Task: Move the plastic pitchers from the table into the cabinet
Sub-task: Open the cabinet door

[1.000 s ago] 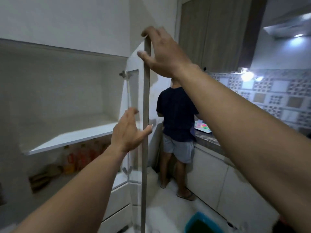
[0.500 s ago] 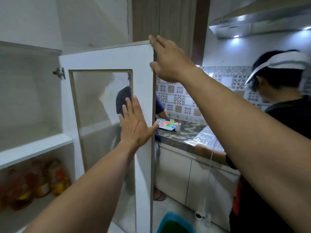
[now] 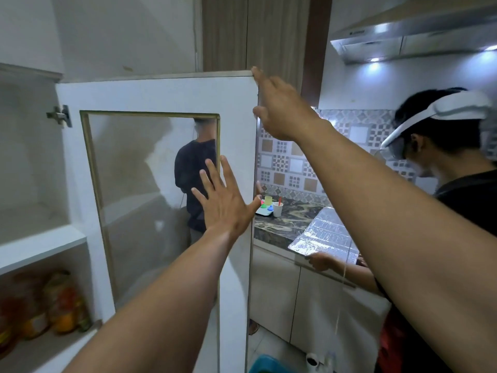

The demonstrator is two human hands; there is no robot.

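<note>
Blurred bottles (image 3: 53, 305) on lower cabinet shelf (image 3: 40, 249), upper shelf bare.

Left hand (image 3: 224, 204): you are wearing no glove, ring or watch.
Right hand (image 3: 282, 109): you are wearing nothing here either.
Forearms: you are showing both bare, no sleeve reaching into view.

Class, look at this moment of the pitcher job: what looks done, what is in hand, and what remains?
Done: nothing visible; the upper shelf shows no pitchers. In hand: both hands are on the cabinet door, left hand flat against its face, right hand at its top edge. Left: every pitcher; none is in view.
</note>
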